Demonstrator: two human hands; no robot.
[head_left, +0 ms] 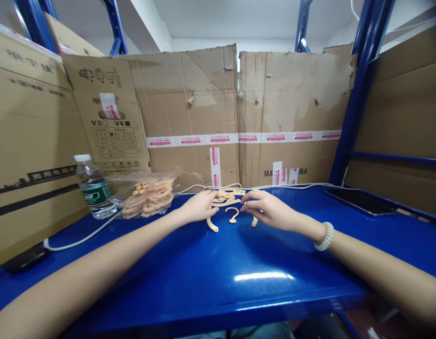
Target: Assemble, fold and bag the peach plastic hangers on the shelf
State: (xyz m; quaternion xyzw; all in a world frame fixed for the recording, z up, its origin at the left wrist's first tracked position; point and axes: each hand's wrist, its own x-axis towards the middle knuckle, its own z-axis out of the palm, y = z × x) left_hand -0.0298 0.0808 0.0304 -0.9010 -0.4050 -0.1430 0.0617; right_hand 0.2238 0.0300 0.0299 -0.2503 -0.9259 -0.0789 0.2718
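along the far edge of the blue table (210,273), tall cardboard sheets (189,108) are standing like a wall, with white tape printed in red (193,140) running across them. near the far left corner, a clear bottle (94,190) with a green label and white cap is standing upright. by the left edge i'm seeing a black object (27,259) lying flat, a white cable (80,240) curving beside it. toward the far right corner a dark, flat device (362,202) is lying, and a blue metal post (358,99) is rising behind it.
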